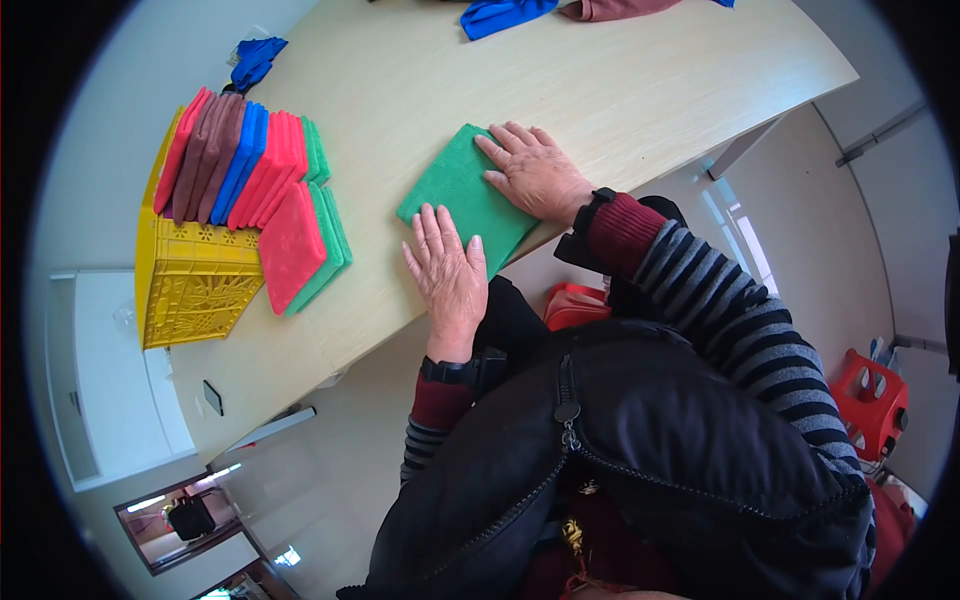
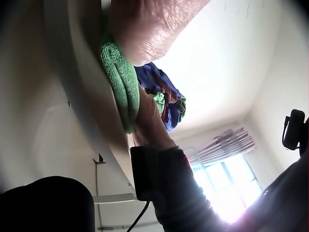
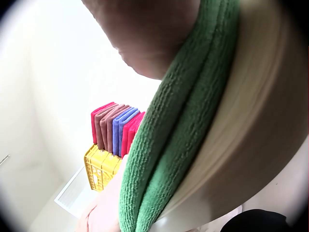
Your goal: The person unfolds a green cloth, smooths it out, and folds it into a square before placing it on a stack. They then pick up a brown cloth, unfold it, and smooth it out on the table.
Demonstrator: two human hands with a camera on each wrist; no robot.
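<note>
A folded green towel [image 1: 445, 180] lies flat on the table at its near edge. My left hand [image 1: 448, 285] rests on the towel's near left side with its fingers straight and pointing away from me. Across the far right part my right hand [image 1: 540, 175] lies palm down, fingers extended. Both wrist views show the towel from the side: its thick folded layers [image 3: 169, 130] run along the table edge beneath the heel of the right hand [image 3: 149, 34]. In the left wrist view, the left palm [image 2: 154, 29] sits over the towel's edge.
To the left, a yellow basket [image 1: 200, 290] holds a row of folded red, brown, blue and green towels. A red folded towel [image 1: 292, 250] leans in front with green ones. Loose blue cloth [image 1: 505, 15] lies at the far edge. A phone [image 1: 213, 398] is near the left corner.
</note>
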